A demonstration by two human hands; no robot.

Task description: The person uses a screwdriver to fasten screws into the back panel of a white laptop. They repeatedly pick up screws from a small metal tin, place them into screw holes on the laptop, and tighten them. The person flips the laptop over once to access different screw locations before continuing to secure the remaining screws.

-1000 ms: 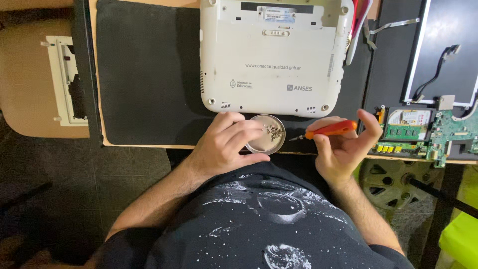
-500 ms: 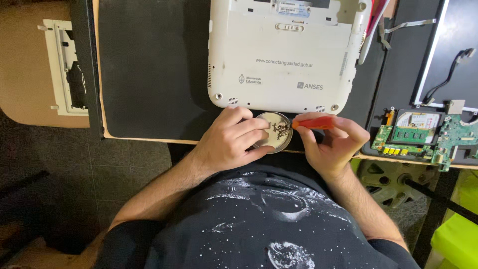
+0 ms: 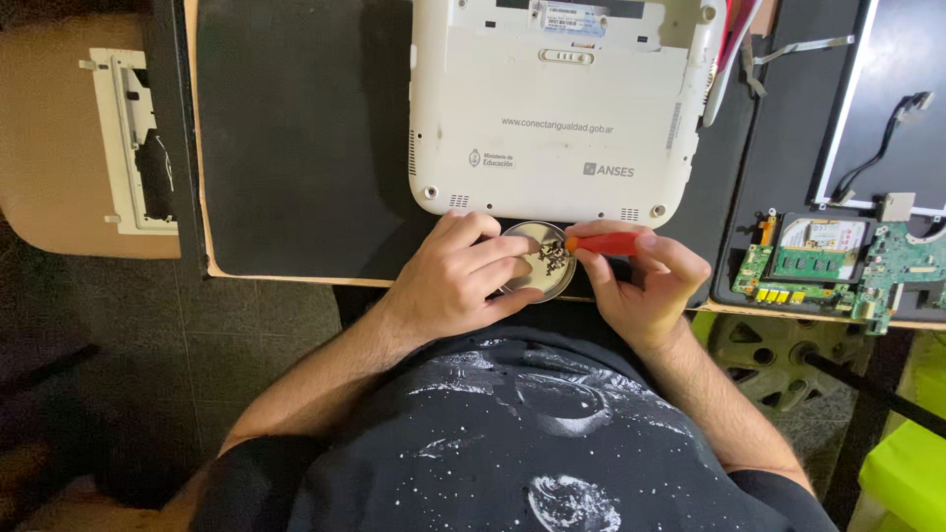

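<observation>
**Below the laptop: hands at a screw dish**

Below the white laptop (image 3: 562, 108), the left hand (image 3: 455, 281) curls loosely over a round dish (image 3: 537, 258) of screws. The right hand (image 3: 645, 286) has its fingers closed around an orange screwdriver (image 3: 603, 242), tip over the dish. A pale sticker tops the laptop.

A white laptop (image 3: 562, 108) lies bottom-up at the far middle of the black mat (image 3: 296, 148) that covers the table. Toward the table's right edge sit a green circuit board (image 3: 818, 261) and, at the far right corner, a dark screen panel (image 3: 887, 99) with a loose cable. Off the table's left edge, a white plastic cover (image 3: 133, 138) rests on a tan seat (image 3: 49, 148).
</observation>
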